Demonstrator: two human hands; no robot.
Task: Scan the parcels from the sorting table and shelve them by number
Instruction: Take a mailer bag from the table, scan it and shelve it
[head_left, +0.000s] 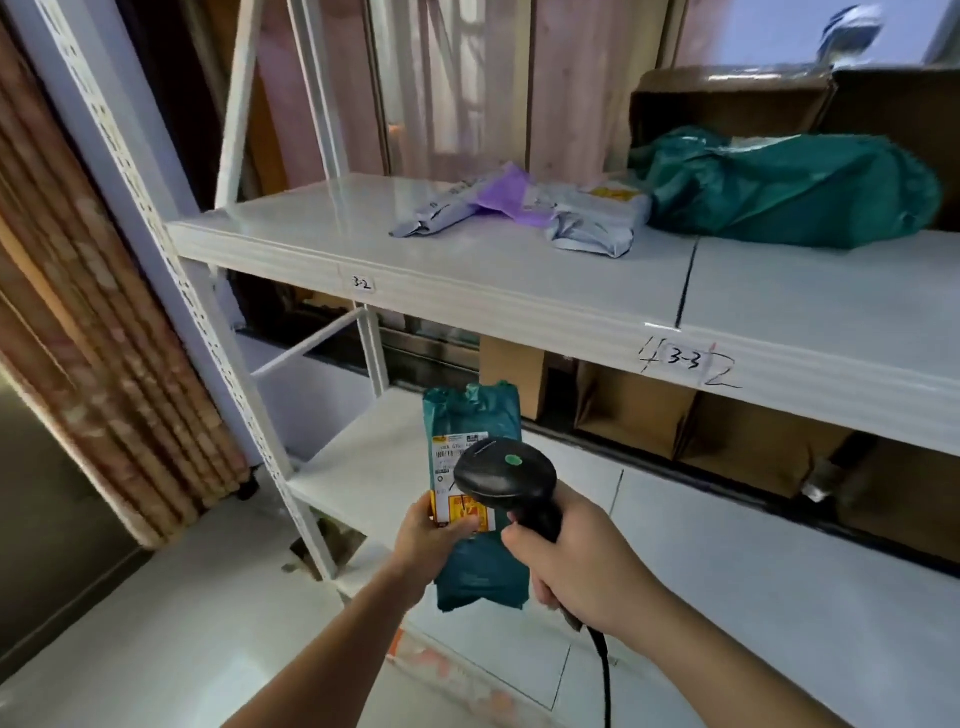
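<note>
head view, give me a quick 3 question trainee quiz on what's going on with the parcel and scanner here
1. Multiple choice: what does the left hand hold? A) a cardboard box B) a teal parcel C) a purple bag
2. True or false: the scanner in the right hand is aimed over the parcel's label.
3. Fill in: the two number tags on the upper shelf edge read 3-2 and ____.

Key
1. B
2. True
3. 3-3
</note>
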